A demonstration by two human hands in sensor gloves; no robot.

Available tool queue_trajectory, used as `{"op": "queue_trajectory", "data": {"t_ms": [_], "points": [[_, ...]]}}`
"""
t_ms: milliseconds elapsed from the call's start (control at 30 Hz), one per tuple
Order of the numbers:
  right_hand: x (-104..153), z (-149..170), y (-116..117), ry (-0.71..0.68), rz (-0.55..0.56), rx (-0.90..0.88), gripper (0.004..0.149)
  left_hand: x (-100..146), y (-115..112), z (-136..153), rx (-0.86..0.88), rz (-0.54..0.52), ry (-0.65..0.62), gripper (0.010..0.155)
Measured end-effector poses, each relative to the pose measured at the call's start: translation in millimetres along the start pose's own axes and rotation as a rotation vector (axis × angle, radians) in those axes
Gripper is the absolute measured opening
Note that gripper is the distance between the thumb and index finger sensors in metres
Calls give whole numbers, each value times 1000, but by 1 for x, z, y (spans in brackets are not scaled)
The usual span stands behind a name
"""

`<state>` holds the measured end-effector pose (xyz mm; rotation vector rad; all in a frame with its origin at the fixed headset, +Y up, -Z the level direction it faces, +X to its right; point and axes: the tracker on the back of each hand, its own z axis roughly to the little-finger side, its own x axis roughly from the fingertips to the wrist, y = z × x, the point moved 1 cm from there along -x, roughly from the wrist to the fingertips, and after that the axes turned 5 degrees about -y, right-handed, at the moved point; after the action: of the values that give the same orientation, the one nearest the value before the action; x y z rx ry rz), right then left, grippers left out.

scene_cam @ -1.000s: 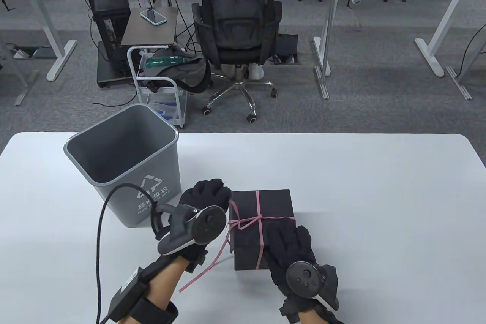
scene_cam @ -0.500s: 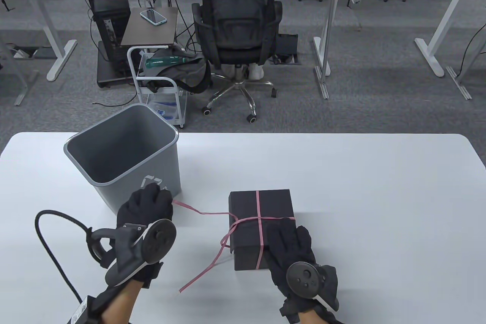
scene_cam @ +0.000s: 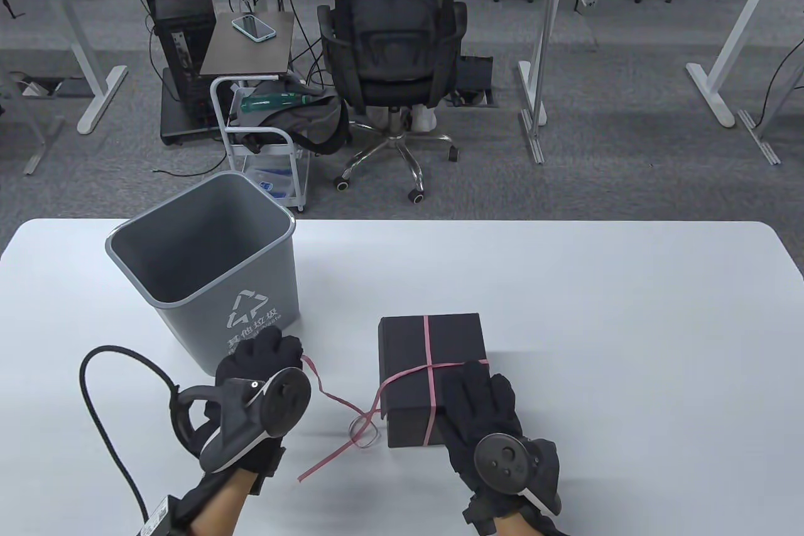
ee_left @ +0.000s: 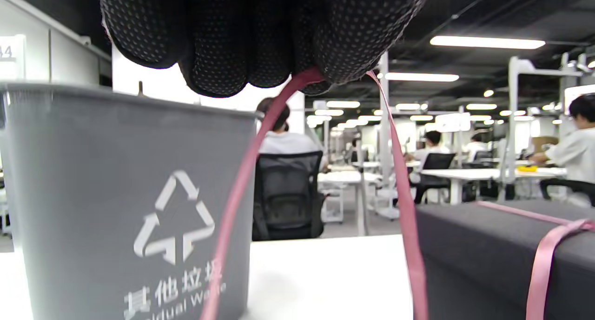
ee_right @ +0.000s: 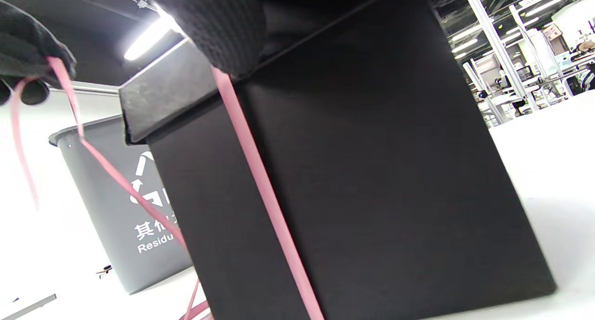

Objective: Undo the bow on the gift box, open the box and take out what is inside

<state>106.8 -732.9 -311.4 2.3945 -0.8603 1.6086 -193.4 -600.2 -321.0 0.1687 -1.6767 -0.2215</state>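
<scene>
A black gift box (scene_cam: 414, 341) stands on the white table, wrapped crosswise by a pink ribbon (scene_cam: 429, 347). The bow is pulled apart, and loose ribbon trails off the box's left side in a small loop (scene_cam: 363, 428) and a tail on the table. My left hand (scene_cam: 267, 360) pinches a ribbon end (ee_left: 279, 110) left of the box, beside the bin. My right hand (scene_cam: 477, 394) lies flat on the box lid's near right part, fingers straight, holding it down. In the right wrist view the box (ee_right: 372, 171) fills the frame with the ribbon (ee_right: 265, 190) running down its side.
A grey waste bin (scene_cam: 201, 266) stands at the table's left, just behind my left hand. A black cable (scene_cam: 119, 429) curls from my left wrist. Beyond the table's far edge a person sits on an office chair (scene_cam: 392, 46).
My left hand pulled the ribbon end out to the left, undoing the bow, then came back a little nearer, letting the ribbon go slack. The right hand stayed on the box.
</scene>
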Motion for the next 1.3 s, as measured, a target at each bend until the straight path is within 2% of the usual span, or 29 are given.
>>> {"op": "queue_trajectory", "data": {"t_ms": [100,167,233,333,433,500,567,600,667,700,733,867,1133,1300], "points": [[0,0,0,1,0,-2,67,-3,-21,-7,37,23,25,42],[0,0,0,1,0,-5,67,-5,-36,-14,45,141,13,45],[0,1,0,1,-1,-7,67,-8,-49,-19,84,246,-51,47],[0,1,0,1,-1,-8,67,-11,-72,-29,230,285,-116,62],[-1,1,0,1,-1,-11,67,-15,-98,-44,245,368,-167,78],[0,1,0,0,-1,-11,67,-16,-114,-55,249,292,-245,76],[0,1,0,-2,-1,-10,67,-14,-126,-61,230,203,-229,74],[0,1,0,-2,-1,-11,67,-15,-130,-63,228,190,-247,73],[0,1,0,-2,-1,-11,67,-15,-136,-64,261,180,-236,63],[0,1,0,-2,-1,-12,67,-15,-137,-64,289,147,-238,51],[0,1,0,-3,0,-12,67,-15,-136,-61,319,111,-217,40],[0,2,0,-4,1,-20,67,-14,-115,-51,346,91,-211,38],[0,2,-1,-6,-1,-24,66,-12,-35,-43,379,-106,-216,38],[0,2,-1,-6,-1,-21,66,-22,-10,-52,286,-145,-234,38]]}}
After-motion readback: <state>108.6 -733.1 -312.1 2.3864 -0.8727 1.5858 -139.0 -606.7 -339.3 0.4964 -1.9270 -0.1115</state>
